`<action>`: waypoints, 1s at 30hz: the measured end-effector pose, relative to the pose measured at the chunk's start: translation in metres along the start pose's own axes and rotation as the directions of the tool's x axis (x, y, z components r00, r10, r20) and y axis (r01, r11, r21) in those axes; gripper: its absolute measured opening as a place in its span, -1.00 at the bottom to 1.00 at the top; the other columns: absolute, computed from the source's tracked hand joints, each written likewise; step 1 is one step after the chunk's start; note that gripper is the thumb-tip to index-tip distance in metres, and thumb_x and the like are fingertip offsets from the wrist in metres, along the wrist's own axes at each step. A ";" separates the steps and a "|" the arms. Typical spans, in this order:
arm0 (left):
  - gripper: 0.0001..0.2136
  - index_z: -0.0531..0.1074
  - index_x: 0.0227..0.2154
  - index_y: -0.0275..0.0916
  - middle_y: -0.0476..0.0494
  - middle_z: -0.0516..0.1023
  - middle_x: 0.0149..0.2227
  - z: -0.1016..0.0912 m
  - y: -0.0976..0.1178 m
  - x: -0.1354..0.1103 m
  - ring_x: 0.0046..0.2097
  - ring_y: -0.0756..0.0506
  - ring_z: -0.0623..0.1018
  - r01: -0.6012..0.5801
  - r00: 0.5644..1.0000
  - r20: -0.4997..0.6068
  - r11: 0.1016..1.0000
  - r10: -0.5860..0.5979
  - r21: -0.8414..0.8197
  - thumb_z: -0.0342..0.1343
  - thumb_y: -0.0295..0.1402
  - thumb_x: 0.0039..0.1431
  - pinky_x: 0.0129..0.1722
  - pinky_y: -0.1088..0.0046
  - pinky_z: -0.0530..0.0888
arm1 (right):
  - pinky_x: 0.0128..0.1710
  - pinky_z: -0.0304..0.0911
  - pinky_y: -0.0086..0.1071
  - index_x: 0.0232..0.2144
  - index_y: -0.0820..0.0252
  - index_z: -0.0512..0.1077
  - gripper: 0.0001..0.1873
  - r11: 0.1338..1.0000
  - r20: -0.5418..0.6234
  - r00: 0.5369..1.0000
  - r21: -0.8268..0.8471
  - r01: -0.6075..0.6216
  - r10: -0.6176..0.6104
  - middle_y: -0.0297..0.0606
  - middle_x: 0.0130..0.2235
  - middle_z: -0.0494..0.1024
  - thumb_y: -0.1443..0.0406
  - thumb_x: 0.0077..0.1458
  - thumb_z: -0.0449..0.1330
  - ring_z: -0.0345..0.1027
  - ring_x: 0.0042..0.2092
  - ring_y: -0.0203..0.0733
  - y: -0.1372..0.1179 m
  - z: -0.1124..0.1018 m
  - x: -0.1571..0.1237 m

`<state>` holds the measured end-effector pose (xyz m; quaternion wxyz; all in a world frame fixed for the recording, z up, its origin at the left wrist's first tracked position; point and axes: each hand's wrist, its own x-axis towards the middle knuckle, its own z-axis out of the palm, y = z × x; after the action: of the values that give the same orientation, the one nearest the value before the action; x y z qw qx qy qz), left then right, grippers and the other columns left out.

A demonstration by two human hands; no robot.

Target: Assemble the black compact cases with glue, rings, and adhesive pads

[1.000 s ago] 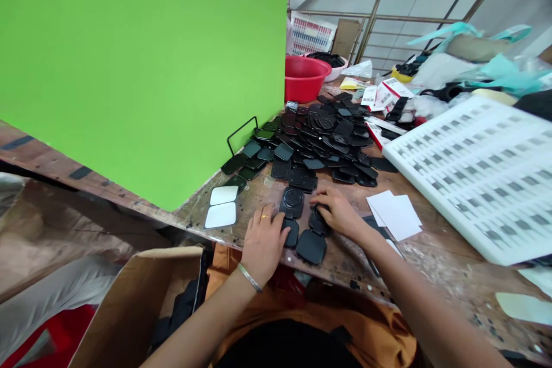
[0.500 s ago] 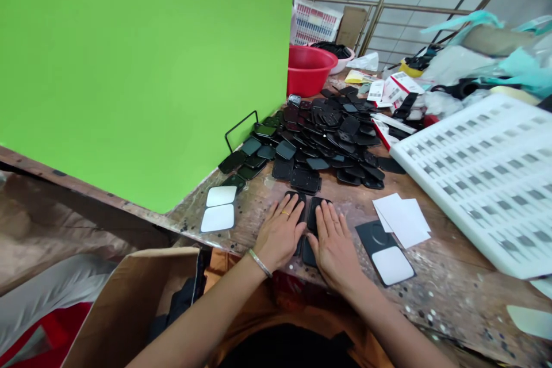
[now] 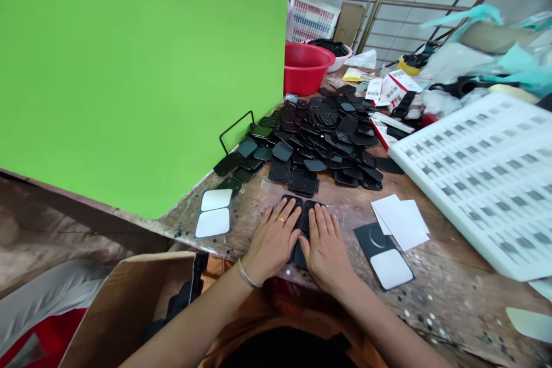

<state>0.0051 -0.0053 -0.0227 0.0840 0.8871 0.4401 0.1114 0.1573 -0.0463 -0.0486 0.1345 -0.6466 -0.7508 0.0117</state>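
Note:
My left hand lies flat, fingers stretched, on a black rounded-corner panel near the table's front edge. Beside it my right hand rests flat on a second such panel, its fingers also stretched out. The two dark columns lie side by side, almost touching, and my palms hide much of them. Just beyond them spreads a heap of similar black plastic pieces. To the right lies a dark sheet with a round mark and a white rounded pad. Left of my hands is a sheet with two white pads.
White paper slips lie right of my hands. A large white slotted tray fills the right side. At the back stands a red basin. A green panel walls off the left, with an open cardboard box below.
My right hand has slid left toward my left hand, and the gap between the two black columns has closed up. The view has shifted slightly.

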 end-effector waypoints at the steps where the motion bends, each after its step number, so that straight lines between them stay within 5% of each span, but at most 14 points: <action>1: -0.58 0.15 0.22 -0.23 -0.19 0.09 0.31 -0.002 -0.002 -0.001 0.34 -0.18 0.04 -0.011 1.000 0.004 1.000 0.011 0.001 -0.16 -0.31 0.33 0.28 0.06 0.08 | 0.26 -0.18 0.07 0.21 0.55 0.13 -0.37 1.000 0.001 1.000 0.005 0.001 -0.001 0.16 0.29 0.04 0.18 0.23 -0.05 -0.16 0.32 0.15 -0.002 0.001 0.000; 6: -0.60 0.18 0.20 -0.23 -0.22 0.10 0.31 -0.014 -0.004 -0.004 0.34 -0.18 0.01 -0.010 0.998 -0.062 1.000 0.011 0.018 -0.16 -0.36 0.33 0.28 0.04 0.07 | 0.24 -0.13 0.08 0.21 0.57 0.12 -0.39 0.997 -0.066 0.998 0.079 0.004 0.001 0.17 0.28 0.05 0.19 0.25 -0.06 -0.13 0.31 0.17 -0.008 -0.003 0.003; 10: -0.60 0.18 0.20 -0.23 -0.22 0.10 0.31 -0.019 0.010 -0.006 0.35 -0.19 0.00 -0.001 0.997 -0.080 1.000 0.000 -0.017 -0.16 -0.32 0.33 0.29 0.05 0.06 | 0.18 0.03 0.01 0.12 0.45 0.28 -0.53 0.990 -0.143 0.990 0.139 0.029 -0.009 0.15 0.22 0.18 0.28 0.26 -0.10 0.00 0.25 0.09 0.012 -0.019 0.034; 17: -0.54 0.19 0.20 -0.10 -0.20 0.11 0.31 -0.002 0.024 -0.010 0.33 -0.25 0.05 -0.021 0.999 -0.044 0.998 0.018 -0.062 -0.06 -0.13 0.28 0.26 -0.03 0.08 | 0.04 0.17 -0.15 0.06 0.41 0.32 -0.52 0.986 -0.005 0.998 0.156 0.062 -0.062 0.07 0.01 0.42 0.34 0.07 0.15 0.24 0.02 0.03 0.050 -0.025 0.103; 26: -0.56 0.19 0.20 -0.09 -0.18 0.11 0.31 -0.012 0.002 -0.018 0.33 -0.25 0.04 -0.008 1.000 -0.027 1.000 0.008 -0.018 -0.05 -0.18 0.27 0.25 -0.03 0.09 | -0.10 0.22 -0.24 -0.16 0.33 0.42 -0.60 0.953 0.018 0.997 0.294 -0.073 0.071 -0.12 -0.24 0.39 0.29 -0.12 0.21 0.26 -0.16 -0.07 0.061 -0.033 0.089; 30: -0.54 0.20 0.19 -0.17 -0.25 0.15 0.29 -0.019 0.007 -0.012 0.34 -0.24 0.02 0.018 0.997 -0.070 0.991 -0.027 -0.129 -0.01 -0.20 0.26 0.26 -0.03 0.09 | -0.24 0.26 -0.30 -0.19 0.36 0.42 -0.60 0.900 0.042 0.984 0.399 -0.173 0.170 -0.17 -0.30 0.42 0.23 -0.10 0.20 0.30 -0.27 -0.15 0.067 -0.051 0.074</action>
<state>-0.0017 -0.0178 -0.0046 0.1265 0.8702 0.4447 0.1703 0.2242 0.0286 0.0012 0.2603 -0.6688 -0.6729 0.1793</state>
